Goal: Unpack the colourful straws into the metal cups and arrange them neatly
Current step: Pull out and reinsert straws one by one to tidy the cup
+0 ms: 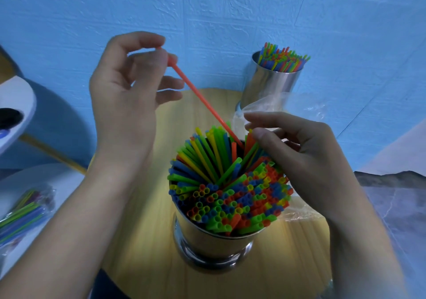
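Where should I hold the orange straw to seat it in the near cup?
Its free top end, from upper left, where the left hand pinches the orange straw: it slants up-left, its lower tip buried among straws in the cup.

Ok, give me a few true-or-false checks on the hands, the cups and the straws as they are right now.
1. The left hand pinches an orange straw by its upper end. True.
2. That straw's lower end is inside the near cup. True.
3. The far cup is empty. False: it holds colourful straws.
4. The right hand touches nothing. False: it touches the near cup's straw bundle.
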{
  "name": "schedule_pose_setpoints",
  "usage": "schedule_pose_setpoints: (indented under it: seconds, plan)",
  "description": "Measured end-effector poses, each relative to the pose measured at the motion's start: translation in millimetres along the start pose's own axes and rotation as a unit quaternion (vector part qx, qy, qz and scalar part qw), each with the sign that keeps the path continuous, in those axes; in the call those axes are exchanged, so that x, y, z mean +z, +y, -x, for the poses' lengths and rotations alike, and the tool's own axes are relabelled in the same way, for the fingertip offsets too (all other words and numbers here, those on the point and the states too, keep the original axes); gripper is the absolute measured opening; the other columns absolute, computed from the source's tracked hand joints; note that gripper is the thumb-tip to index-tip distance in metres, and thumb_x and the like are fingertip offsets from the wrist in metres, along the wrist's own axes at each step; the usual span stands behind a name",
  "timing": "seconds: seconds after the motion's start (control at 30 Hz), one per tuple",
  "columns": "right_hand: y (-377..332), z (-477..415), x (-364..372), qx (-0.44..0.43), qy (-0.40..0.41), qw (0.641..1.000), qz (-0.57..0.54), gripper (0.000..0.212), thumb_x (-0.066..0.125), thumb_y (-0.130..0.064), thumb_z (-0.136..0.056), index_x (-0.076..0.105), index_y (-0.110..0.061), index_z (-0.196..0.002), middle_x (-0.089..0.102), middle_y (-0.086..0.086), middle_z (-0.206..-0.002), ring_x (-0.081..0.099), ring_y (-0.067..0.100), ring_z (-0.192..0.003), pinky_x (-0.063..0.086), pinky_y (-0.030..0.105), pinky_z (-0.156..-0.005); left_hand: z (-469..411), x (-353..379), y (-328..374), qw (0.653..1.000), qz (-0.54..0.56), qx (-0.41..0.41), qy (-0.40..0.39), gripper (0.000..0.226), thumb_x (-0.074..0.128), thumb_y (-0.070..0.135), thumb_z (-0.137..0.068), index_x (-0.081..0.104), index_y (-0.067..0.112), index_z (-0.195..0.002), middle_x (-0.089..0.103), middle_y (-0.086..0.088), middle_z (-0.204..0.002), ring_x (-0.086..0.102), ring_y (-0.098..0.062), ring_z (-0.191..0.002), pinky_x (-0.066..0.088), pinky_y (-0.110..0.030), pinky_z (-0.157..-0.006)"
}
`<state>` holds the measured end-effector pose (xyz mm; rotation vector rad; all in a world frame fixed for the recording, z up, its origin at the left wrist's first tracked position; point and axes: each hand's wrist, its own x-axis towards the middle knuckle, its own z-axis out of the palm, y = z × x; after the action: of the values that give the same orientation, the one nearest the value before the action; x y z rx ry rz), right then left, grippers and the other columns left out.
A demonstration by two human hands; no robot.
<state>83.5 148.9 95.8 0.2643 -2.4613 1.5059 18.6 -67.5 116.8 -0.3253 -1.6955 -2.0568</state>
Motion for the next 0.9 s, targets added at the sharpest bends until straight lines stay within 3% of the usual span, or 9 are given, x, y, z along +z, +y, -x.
schedule_pose_setpoints:
  seconds: [0.1,0.23,0.67,0.9]
  plan:
    - [-1,0,1,-0.011,0.004,1.000,0.001,0.021,0.068,-0.032,-0.097,0.071,-0.046,-0.113,0.074,-0.020,-0.103,0.069,0.012,-0.100,0.060,0.037,-0.078,-2,-4,-4,0.997,0.053,-0.054,0.028,0.010,0.057,0.014,-0.104,0.063,0.022,-0.104,0.070,0.003,-0.090,0.066,-0.016,-0.070,0.054,-0.028,-0.069]
    - [-3,-1,2,-0.030,0.014,0.999,-0.008,0.028,0.069,-0.019,-0.096,0.072,-0.041,-0.112,0.075,-0.017,-0.099,0.068,0.012,-0.098,0.057,0.037,-0.080,0,-6,-10,0.988,0.090,-0.108,0.057,0.009,0.057,0.014,-0.104,0.062,0.020,-0.104,0.069,0.001,-0.091,0.064,-0.016,-0.070,0.056,-0.027,-0.071]
    - [1,-2,1,-0.021,0.000,1.000,-0.007,0.020,0.071,-0.024,-0.096,0.075,-0.037,-0.109,0.075,-0.014,-0.097,0.069,0.013,-0.095,0.060,0.041,-0.080,0,-13,-19,0.976,0.136,-0.140,0.097,0.006,0.051,0.016,-0.107,0.056,0.019,-0.106,0.063,0.001,-0.093,0.063,-0.011,-0.070,0.053,-0.022,-0.068]
    - [-2,-1,1,-0.031,0.017,0.999,-0.012,0.015,0.073,-0.027,-0.092,0.075,-0.036,-0.105,0.070,-0.014,-0.086,0.065,0.009,-0.083,0.052,0.021,-0.067,2,-11,-22,0.963,0.170,-0.181,0.102,0.009,0.054,0.016,-0.106,0.057,0.020,-0.098,0.066,0.004,-0.090,0.064,-0.011,-0.069,0.053,-0.023,-0.066]
